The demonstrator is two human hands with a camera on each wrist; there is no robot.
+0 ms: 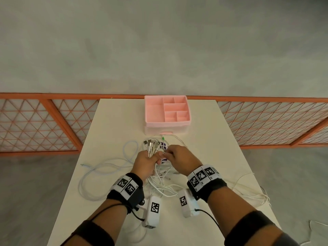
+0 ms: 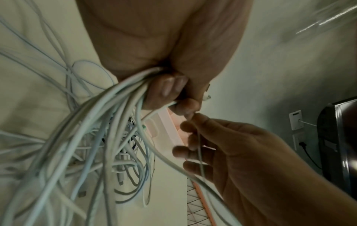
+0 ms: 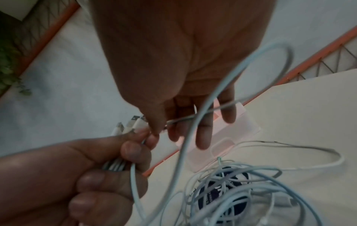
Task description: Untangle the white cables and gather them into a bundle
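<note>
The counter [image 1: 113, 121] carries everything, and I take the pink organizer box [image 1: 167, 114] at its far edge as my landmark. On my side of that box the white cables [image 1: 110, 167] sprawl in loose loops, the widest ones spreading away from the box toward my left, a few more trailing over the counter's edge on my right. A dark purple object [image 3: 222, 191] lies under the tangle just in front of the box; I cannot tell what it is.

My left hand [image 1: 146, 163] is fisted around a sheaf of cables, its grip tight, the plug ends [image 1: 150, 144] fanning out of the fist toward the box. My right hand [image 1: 179, 157], just beside the left, pinches one thin cable [image 3: 181, 120] between thumb and forefinger, the other fingers loose.

I judge this to be mid-gathering: one more end is being brought into the sheaf while most of the lengths are still knotted below. The next move, I think, calls for tucking this end under my left thumb without loosening the rest, then running the strand clear of the loop crossing my right palm.
</note>
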